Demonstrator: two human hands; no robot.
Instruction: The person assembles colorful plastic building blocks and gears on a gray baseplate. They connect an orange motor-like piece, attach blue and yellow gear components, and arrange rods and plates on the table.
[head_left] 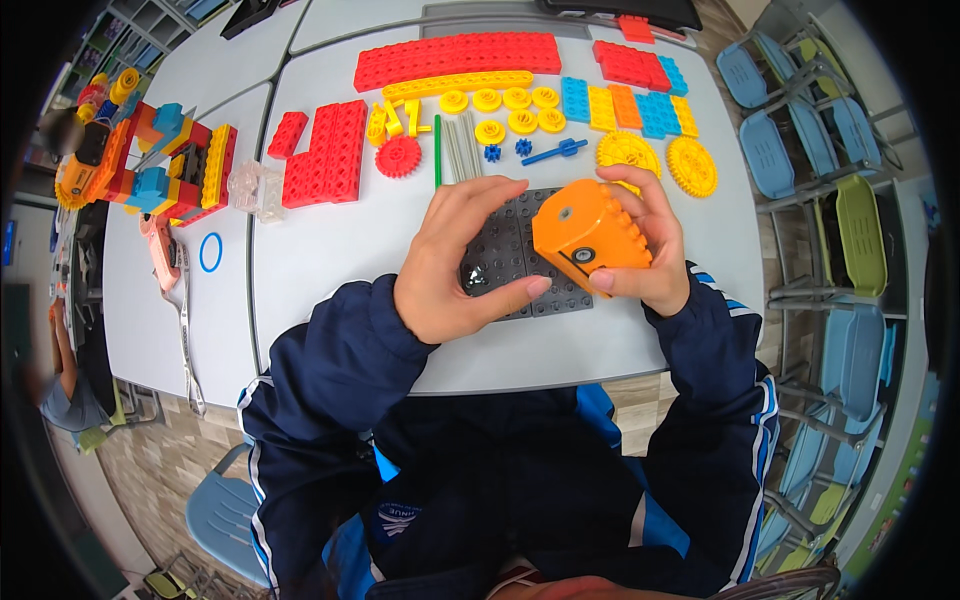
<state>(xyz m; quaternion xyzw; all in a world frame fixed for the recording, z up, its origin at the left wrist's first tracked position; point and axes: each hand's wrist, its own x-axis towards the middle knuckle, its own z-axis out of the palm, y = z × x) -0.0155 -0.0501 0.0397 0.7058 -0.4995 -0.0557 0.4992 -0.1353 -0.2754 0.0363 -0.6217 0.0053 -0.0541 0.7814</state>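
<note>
My right hand (650,240) grips an orange toy block (585,232) with a scalloped edge and a dark round hole in its side, held tilted above a dark grey studded baseplate (560,297). Over the plate's left part, my left hand (455,270) is open, its thumb stretched toward the orange block and its fingers curved apart. A small shiny dark patch shows on the plate by that hand. Just beyond the plate lie grey rods (460,145), a green rod (437,150), blue pegs (523,147) and a blue axle piece (555,152).
Red beams (458,60), a yellow beam (460,84), yellow wheels (487,99), yellow gears (692,167), a red gear (398,157) and red bricks (325,155) lie across the table. At left stand a built brick model (165,165), clear blocks (256,190), a blue ring (210,252) and a lanyard (187,330).
</note>
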